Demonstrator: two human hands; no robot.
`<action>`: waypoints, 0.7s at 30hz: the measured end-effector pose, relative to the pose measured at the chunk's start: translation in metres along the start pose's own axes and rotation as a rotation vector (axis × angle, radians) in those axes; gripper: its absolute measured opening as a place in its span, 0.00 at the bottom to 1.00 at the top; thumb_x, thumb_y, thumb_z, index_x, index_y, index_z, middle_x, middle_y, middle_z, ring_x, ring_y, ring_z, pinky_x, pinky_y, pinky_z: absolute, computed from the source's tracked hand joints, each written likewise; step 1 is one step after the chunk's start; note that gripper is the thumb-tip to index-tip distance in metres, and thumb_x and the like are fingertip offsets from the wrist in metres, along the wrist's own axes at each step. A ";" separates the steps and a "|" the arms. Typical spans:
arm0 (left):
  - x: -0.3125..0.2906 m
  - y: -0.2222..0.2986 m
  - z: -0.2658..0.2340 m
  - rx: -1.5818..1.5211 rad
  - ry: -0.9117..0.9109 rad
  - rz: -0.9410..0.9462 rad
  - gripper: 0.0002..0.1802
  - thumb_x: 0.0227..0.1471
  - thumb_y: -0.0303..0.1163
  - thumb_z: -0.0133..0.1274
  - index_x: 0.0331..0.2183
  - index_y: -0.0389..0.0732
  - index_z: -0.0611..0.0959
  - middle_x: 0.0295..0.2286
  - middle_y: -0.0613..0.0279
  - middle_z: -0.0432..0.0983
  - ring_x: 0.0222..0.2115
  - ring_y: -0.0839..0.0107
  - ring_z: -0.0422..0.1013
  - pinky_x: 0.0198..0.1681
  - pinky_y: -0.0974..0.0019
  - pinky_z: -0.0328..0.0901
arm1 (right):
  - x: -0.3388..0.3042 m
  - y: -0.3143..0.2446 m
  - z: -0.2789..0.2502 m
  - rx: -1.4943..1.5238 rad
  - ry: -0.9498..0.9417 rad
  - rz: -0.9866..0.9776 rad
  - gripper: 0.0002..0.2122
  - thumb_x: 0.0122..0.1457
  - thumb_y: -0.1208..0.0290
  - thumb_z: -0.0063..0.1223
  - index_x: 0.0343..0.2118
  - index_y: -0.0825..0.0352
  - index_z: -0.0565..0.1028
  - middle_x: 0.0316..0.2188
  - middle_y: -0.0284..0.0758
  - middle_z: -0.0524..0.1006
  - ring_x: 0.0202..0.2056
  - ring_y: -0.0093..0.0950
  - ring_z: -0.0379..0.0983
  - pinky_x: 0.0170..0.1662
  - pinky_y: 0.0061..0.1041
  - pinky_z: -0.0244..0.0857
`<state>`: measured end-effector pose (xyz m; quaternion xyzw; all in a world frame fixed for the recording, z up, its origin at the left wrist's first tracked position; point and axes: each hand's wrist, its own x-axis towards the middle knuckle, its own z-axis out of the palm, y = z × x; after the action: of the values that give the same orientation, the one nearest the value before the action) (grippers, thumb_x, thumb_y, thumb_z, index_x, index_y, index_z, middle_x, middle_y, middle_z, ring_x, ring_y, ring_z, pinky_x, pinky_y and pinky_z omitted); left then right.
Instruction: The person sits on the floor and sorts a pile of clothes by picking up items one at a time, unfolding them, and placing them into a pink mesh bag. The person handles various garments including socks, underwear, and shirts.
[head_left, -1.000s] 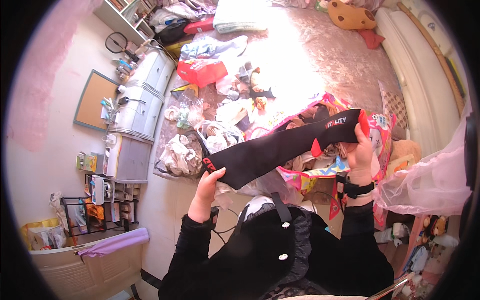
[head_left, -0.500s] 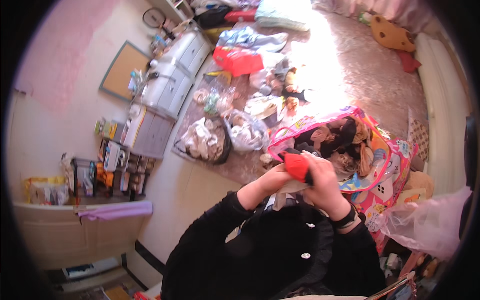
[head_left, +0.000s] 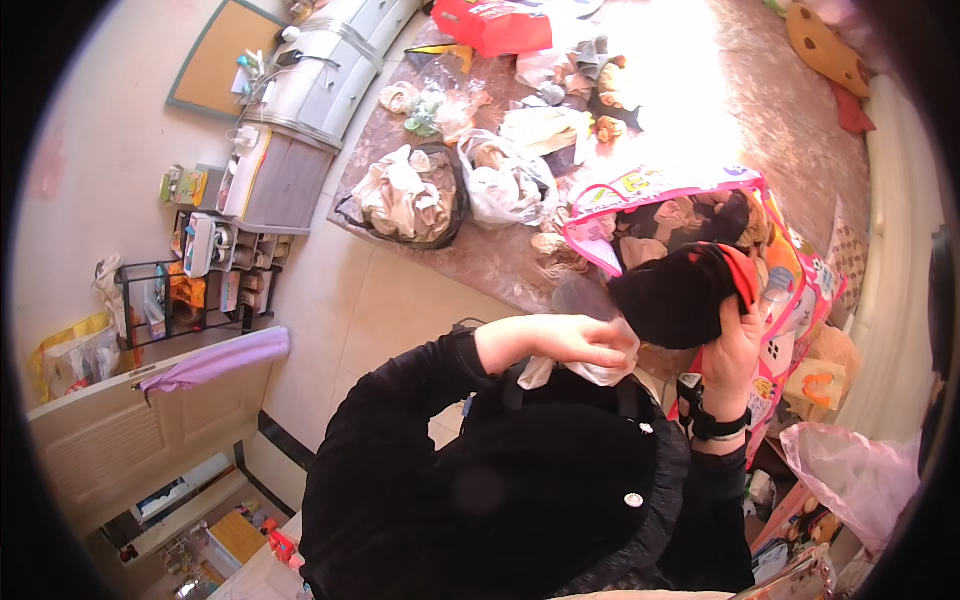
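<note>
My right hand [head_left: 735, 345] grips a black cloth piece with a red edge [head_left: 675, 295], held up in front of a big pink patterned storage bag [head_left: 800, 345]. Whether it is a sock or a hat, I cannot tell. My left hand [head_left: 575, 342] is closed on a thin whitish plastic bag [head_left: 605, 372], just left of the black cloth. Inside the open storage bag lie rolled dark and tan cloth bundles [head_left: 680, 215], partly hidden by the black cloth.
Left of the storage bag, a white plastic bag [head_left: 505, 190] and a dark bag of pale clothes [head_left: 410, 195] rest on the bed's patterned cover. A red bag [head_left: 490, 25] and loose bundles lie beyond. A pink translucent bag [head_left: 850, 470] hangs at the right.
My hands have moved apart. The right hand has gone right with the black and red cloth, whose black part now shows. The left hand now holds the whitish plastic bag away from it.
</note>
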<state>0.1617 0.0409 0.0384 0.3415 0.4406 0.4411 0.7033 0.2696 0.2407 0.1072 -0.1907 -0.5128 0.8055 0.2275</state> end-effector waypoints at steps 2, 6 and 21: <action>-0.007 0.006 0.002 -0.183 0.209 0.325 0.32 0.52 0.40 0.55 0.55 0.36 0.67 0.48 0.59 0.70 0.50 0.70 0.64 0.56 0.66 0.57 | -0.004 0.005 0.018 0.104 -0.150 0.120 0.15 0.63 0.76 0.42 0.52 0.72 0.68 0.50 0.40 0.72 0.51 0.32 0.69 0.56 0.33 0.61; -0.032 0.008 0.006 -0.330 0.289 0.121 0.27 0.50 0.32 0.57 0.51 0.38 0.71 0.45 0.62 0.72 0.46 0.71 0.67 0.50 0.64 0.63 | -0.022 0.030 0.049 0.074 -0.237 0.391 0.16 0.61 0.70 0.46 0.50 0.71 0.70 0.45 0.38 0.74 0.45 0.29 0.72 0.51 0.30 0.65; 0.030 0.062 -0.005 0.113 0.115 -0.106 0.23 0.40 0.24 0.65 0.42 0.37 0.79 0.37 0.63 0.78 0.37 0.75 0.72 0.45 0.68 0.66 | -0.063 0.011 -0.016 -0.089 -0.238 0.185 0.50 0.37 0.80 0.71 0.63 0.67 0.48 0.56 0.39 0.63 0.55 0.29 0.61 0.58 0.29 0.56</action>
<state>0.1441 0.0928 0.0810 0.3308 0.5219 0.3966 0.6789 0.3281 0.2129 0.0949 -0.1503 -0.5515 0.8165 0.0813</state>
